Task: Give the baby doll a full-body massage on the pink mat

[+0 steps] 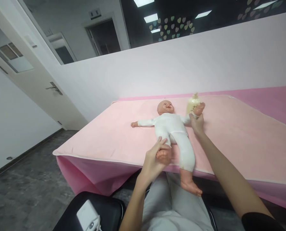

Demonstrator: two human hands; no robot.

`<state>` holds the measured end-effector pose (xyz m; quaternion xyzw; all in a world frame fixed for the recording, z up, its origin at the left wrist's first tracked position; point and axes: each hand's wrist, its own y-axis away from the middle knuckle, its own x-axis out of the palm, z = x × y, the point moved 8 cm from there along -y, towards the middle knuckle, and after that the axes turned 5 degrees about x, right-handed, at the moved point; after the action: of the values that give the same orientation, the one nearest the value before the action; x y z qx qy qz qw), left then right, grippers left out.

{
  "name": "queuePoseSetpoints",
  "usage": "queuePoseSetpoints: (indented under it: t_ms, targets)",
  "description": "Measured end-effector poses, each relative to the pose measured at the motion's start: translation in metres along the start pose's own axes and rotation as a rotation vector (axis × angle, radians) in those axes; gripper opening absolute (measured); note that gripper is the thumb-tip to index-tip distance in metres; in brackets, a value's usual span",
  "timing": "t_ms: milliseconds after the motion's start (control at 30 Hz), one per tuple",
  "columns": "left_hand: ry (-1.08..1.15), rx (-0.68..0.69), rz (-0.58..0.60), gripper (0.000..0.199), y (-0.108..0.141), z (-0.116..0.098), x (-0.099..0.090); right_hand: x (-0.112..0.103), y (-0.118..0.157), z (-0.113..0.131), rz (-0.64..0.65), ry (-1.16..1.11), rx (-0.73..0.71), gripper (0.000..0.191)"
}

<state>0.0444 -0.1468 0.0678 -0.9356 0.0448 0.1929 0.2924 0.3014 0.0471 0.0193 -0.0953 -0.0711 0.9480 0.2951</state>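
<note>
A baby doll [173, 123] in a white bodysuit lies on its back, head toward the wall and legs toward me. My left hand [155, 157] is wrapped round one lower leg, the doll's foot [164, 156] showing between thumb and fingers. With my right hand [196, 123] I grip the doll's other-side forearm near the wrist, and its small hand [199, 109] sticks up above my fingers. Just behind that sits a pale yellow bottle [193, 104], partly covered by the doll's hand. The doll's free leg [188, 173] hangs over the table edge.
A light pink cloth [104, 138] covers the table, above a darker pink one [90, 173]. The white wall [157, 73] stands behind. To my left, a black chair seat [111, 205] holds a white device [88, 215] with a cord. A door [42, 77] is at far left.
</note>
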Motion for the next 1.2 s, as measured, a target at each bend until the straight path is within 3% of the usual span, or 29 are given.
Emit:
queuePoseSetpoints:
  t_ms: [100,167,267,333,367,433,567,633,767,900,967,1033,1100,1200]
  targets:
    - [0.058,-0.037,0.114,0.032,0.031,-0.004,0.016,-0.002,-0.006,-0.018,-0.041,-0.229,0.119,0.066]
    - [0.082,-0.053,0.161,0.029,0.044,-0.006,0.021,-0.008,-0.004,-0.029,-0.119,-0.268,0.202,0.071]
    - [0.124,-0.071,-0.026,0.03,0.038,-0.011,-0.001,-0.016,0.005,-0.031,-0.246,-0.225,0.214,0.069]
    - [0.116,-0.025,-0.208,0.032,0.02,-0.015,-0.025,-0.014,0.01,-0.022,-0.231,-0.18,0.149,0.065]
    - [0.095,0.025,-0.25,0.032,0.007,-0.017,-0.034,-0.011,0.013,-0.015,-0.196,-0.139,0.1,0.063]
    - [0.034,0.093,-0.181,0.034,-0.025,-0.012,-0.033,0.001,0.019,0.004,-0.067,-0.02,-0.078,0.055]
    - [-0.077,0.179,0.057,0.041,-0.072,0.019,0.001,0.04,0.047,0.042,0.354,0.288,-0.603,0.05]
    - [-0.114,0.192,0.064,0.05,-0.079,0.029,0.011,0.044,0.053,0.045,0.418,0.348,-0.67,0.054]
    - [-0.15,0.2,0.065,0.047,-0.068,0.015,0.008,0.035,0.046,0.043,0.382,0.187,-0.537,0.052]
    - [-0.138,0.167,-0.029,0.033,-0.03,-0.005,-0.003,0.018,0.024,0.024,0.169,-0.009,-0.19,0.052]
    - [-0.101,0.174,-0.191,0.028,0.001,-0.009,-0.001,0.008,0.013,0.006,0.034,-0.102,0.008,0.055]
    - [-0.119,0.17,-0.477,0.027,0.04,-0.008,-0.001,0.004,0.006,-0.009,-0.03,-0.205,0.144,0.06]
    - [-0.147,0.162,-0.642,0.027,0.07,-0.008,0.007,0.003,0.0,-0.017,-0.031,-0.271,0.191,0.065]
    - [-0.022,0.185,-0.782,0.035,0.079,-0.015,0.006,0.002,-0.004,-0.02,-0.013,-0.251,0.19,0.066]
